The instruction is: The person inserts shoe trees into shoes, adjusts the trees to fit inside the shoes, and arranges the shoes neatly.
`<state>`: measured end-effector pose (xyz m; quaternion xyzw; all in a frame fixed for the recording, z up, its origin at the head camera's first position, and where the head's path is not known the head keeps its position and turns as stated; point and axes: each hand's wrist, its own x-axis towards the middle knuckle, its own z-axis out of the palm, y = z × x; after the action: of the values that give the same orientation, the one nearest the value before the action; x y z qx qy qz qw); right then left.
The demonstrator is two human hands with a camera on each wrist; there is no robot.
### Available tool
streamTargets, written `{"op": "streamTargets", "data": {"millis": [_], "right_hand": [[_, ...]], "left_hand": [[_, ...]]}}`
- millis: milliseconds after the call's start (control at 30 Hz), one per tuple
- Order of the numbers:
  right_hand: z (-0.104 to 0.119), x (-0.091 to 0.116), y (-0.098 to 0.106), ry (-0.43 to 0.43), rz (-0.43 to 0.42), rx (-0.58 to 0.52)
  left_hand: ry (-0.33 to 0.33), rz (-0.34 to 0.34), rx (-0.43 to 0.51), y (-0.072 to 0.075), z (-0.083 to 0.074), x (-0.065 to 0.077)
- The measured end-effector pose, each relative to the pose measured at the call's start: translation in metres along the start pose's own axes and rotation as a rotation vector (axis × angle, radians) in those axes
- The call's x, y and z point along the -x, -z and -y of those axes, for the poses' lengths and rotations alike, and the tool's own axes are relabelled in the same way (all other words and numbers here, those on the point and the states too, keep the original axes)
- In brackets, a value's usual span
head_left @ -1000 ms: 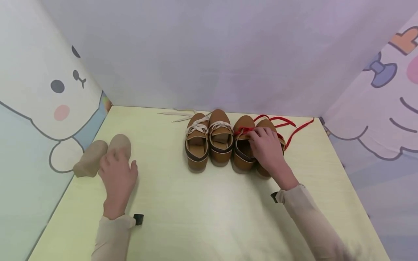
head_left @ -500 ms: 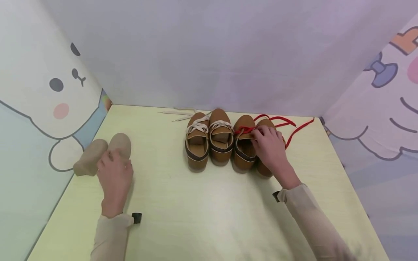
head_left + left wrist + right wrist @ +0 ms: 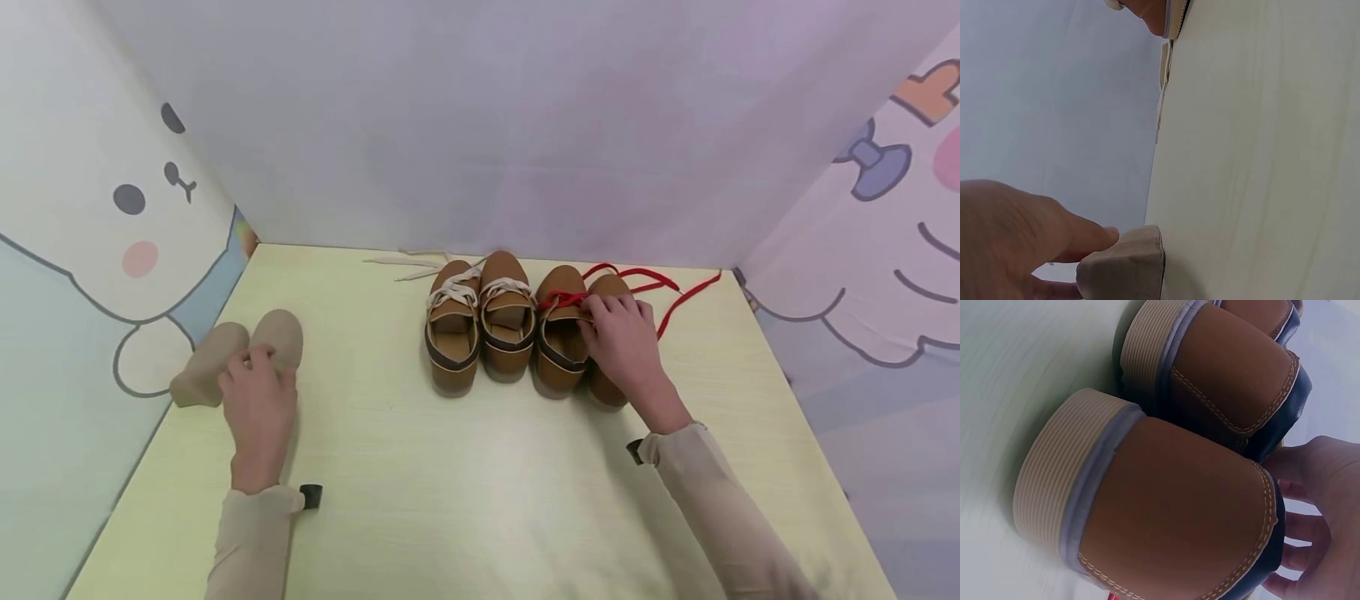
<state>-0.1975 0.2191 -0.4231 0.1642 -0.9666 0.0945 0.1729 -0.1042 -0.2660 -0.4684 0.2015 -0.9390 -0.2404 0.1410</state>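
Observation:
At the left of the table lie two beige shoe inserts, one by the left wall (image 3: 212, 358) and another beside it (image 3: 281, 333). My left hand (image 3: 258, 408) grips the near end of the right-hand insert, its thumb against the side in the left wrist view. My right hand (image 3: 624, 346) is curled over the opening of the rightmost brown shoe (image 3: 1179, 512) and holds its upper. Its fingertips are partly hidden behind the heel in the right wrist view. Beside it stands the other red-laced brown shoe (image 3: 558, 379), its opening dark inside.
Left of these, two brown shoes with white laces (image 3: 453, 379) stand side by side. Loose red laces (image 3: 690, 296) spread at the back right, and white lace ends (image 3: 405, 262) lie along the back wall. Printed cloth walls (image 3: 480, 125) enclose the pale table (image 3: 420, 483).
My left hand has shifted slightly left and nearer, its fingers and thumb closing on the insert's end. The right hand has moved only slightly to the right at the shoe.

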Motion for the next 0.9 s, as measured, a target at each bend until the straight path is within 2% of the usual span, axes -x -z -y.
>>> {"op": "streamTargets", "data": {"millis": [133, 367, 567, 700, 900], "right_hand": [[0.0, 0.0, 0.0, -0.016, 0.003, 0.001], [-0.001, -0.002, -0.002, -0.027, -0.005, -0.003], [0.0, -0.004, -0.002, -0.036, -0.006, -0.009], [0.001, -0.005, -0.001, -0.039, -0.016, -0.018], [0.0, -0.006, -0.001, -0.044, -0.023, -0.024]], "left_hand": [[0.015, 0.014, 0.017, -0.001, 0.003, -0.001], [-0.014, -0.007, 0.079, -0.001, 0.007, 0.001], [-0.068, -0.079, 0.111, -0.001, 0.007, 0.007], [-0.094, -0.117, 0.133, 0.002, 0.001, 0.011], [-0.168, -0.166, 0.171, 0.009, -0.013, 0.017]]}}
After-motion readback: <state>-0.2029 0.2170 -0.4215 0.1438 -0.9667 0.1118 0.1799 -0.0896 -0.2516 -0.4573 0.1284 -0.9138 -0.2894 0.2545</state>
